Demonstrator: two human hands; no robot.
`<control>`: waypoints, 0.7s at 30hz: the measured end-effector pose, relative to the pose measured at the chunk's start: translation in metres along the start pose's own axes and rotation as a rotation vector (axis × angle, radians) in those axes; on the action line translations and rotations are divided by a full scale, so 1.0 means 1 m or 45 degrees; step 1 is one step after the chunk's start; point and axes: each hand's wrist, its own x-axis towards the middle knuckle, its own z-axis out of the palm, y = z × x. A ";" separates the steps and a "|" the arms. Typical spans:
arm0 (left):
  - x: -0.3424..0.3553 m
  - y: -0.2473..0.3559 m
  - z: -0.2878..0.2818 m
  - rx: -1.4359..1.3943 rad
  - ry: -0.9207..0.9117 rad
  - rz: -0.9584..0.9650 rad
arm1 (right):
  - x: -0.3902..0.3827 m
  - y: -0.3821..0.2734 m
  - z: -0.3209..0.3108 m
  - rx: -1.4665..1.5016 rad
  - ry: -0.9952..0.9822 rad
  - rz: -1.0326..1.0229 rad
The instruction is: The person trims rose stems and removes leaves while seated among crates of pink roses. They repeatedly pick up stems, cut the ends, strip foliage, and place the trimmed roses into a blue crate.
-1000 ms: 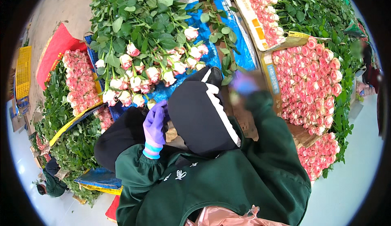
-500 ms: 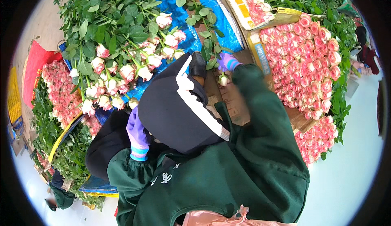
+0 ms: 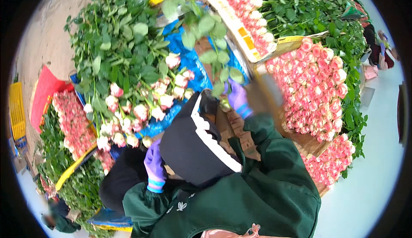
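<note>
My right hand (image 3: 237,98), in a purple knit glove with a striped cuff, is closed round the stem of a single rose (image 3: 225,105) near its pale bud. Broad green leaves (image 3: 209,57) of that rose reach up and away from the hand, above brown cardboard and a blue sheet. My left hand (image 3: 154,165), gloved alike, is bent beside the black cloth (image 3: 189,148) with a white edge over my lap. Its fingers look curled, their tips hidden; what they hold, if anything, does not show.
Loose pink-white roses (image 3: 141,111) lie on the blue sheet (image 3: 191,62) at left. Packed rose bundles (image 3: 309,88) stand at right, another (image 3: 73,122) at far left. A white carton (image 3: 234,23) with roses is at the back. Other people (image 3: 62,216) show at the rims.
The view has shifted, so the scene sits lower. The leafy rose in my right hand looks larger and nearer. My left hand stays curled beside the black cloth.
</note>
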 end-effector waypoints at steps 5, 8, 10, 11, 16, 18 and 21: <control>0.000 0.028 0.014 -0.325 0.081 -0.237 | 0.197 -0.203 -0.090 0.606 0.290 0.007; 0.011 0.018 0.011 -0.536 0.091 -0.392 | 0.313 -0.173 -0.144 0.955 0.599 -0.029; 0.017 0.021 0.014 -0.566 0.102 -0.396 | 0.359 -0.119 -0.167 1.130 0.840 -0.011; 0.023 0.026 0.018 -0.544 0.082 -0.420 | 0.383 -0.057 -0.195 0.756 0.956 0.095; 0.031 0.018 0.021 -0.524 0.119 -0.579 | 0.405 0.059 -0.195 0.684 0.708 0.863; 0.036 0.017 0.023 -0.543 0.106 -0.602 | 0.404 0.082 -0.193 0.734 0.754 0.908; 0.041 0.015 0.027 -0.576 0.097 -0.598 | 0.402 0.086 -0.190 0.290 0.673 0.585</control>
